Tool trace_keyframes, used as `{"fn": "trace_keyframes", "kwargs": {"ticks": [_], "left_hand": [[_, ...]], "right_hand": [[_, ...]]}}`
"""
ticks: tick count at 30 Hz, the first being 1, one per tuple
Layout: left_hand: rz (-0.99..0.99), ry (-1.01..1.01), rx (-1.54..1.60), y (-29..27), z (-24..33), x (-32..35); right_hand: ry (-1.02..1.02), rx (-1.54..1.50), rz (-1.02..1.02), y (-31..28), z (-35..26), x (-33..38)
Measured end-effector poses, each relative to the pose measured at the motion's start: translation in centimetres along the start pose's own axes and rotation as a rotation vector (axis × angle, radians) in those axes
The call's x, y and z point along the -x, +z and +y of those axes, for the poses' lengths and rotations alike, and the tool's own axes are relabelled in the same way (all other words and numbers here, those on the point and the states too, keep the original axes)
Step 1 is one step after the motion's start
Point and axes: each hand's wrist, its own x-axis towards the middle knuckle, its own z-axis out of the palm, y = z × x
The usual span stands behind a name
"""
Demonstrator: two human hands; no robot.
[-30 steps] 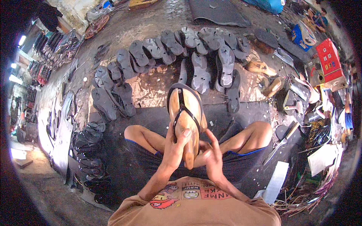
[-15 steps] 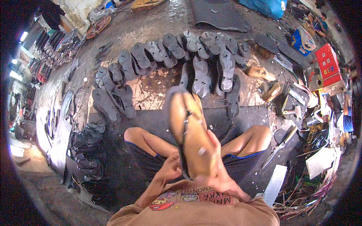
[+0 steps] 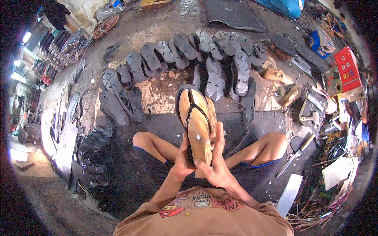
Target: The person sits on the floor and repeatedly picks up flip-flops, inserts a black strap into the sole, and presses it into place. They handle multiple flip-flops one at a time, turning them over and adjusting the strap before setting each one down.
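In front of my lap, both hands hold a flip-flop (image 3: 180, 103) with thin dark straps, fitted round a worn wooden shoe last (image 3: 199, 142). The toe points away from me. My left hand (image 3: 182, 161) is wrapped along the left side near the heel. From the right, my right hand (image 3: 215, 167) grips the heel end, its thumb on the wood and its fingers up the right side. A second tan wooden piece (image 3: 212, 112) shows partly behind the last; most of it is hidden.
Grey sandal soles (image 3: 214, 78) form a curved row ahead. To the right lie two wooden lasts (image 3: 278, 75), a long knife (image 3: 295, 154), a white strip (image 3: 289, 194) and a red box (image 3: 347, 70). Dark sandals (image 3: 94, 157) are heaped at left. Another person sits far right.
My left hand has risen from beside my leg onto the left side of the flip-flop and last. The flip-flop, blurred before, is now steadier, and my right hand has shifted slightly.
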Motion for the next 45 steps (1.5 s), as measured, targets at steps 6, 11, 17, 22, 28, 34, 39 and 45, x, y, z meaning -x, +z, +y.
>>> {"fn": "trace_keyframes", "kwargs": {"ticks": [6, 11, 17, 22, 28, 34, 39, 45], "left_hand": [[-0.082, 0.173, 0.067, -7.1, 6.6, -0.7], [-0.183, -0.007, 0.139, -1.4, 2.4, 1.1], [-0.328, -0.261, -0.014, -1.5, 0.2, 2.8], [-0.199, -0.19, -0.285, 0.3, -1.9, 6.1], [0.712, 0.605, -1.379, -7.0, 4.9, 12.1], [1.274, 1.398, -0.277, -18.2, 17.2, 27.4], [1.685, 1.441, -0.007, -26.5, 17.7, 37.3], [2.79, 0.914, -0.765, -34.6, 16.2, 44.9]], "right_hand": [[0.277, -0.542, 0.138, -1.1, -1.8, 3.7], [0.262, 0.304, 0.289, -7.8, 12.2, -1.3], [-0.386, 0.681, 0.255, -6.7, -2.4, -7.0], [-0.061, 0.332, -0.05, -7.8, -3.1, -11.9], [-0.07, 0.495, -0.353, -5.9, 6.5, -17.8], [0.181, 1.203, 0.223, -7.8, 23.9, -20.9], [0.242, 1.125, 0.347, -9.6, 20.7, -19.5], [0.023, 0.858, 0.722, -12.2, 11.7, -14.7]]}}
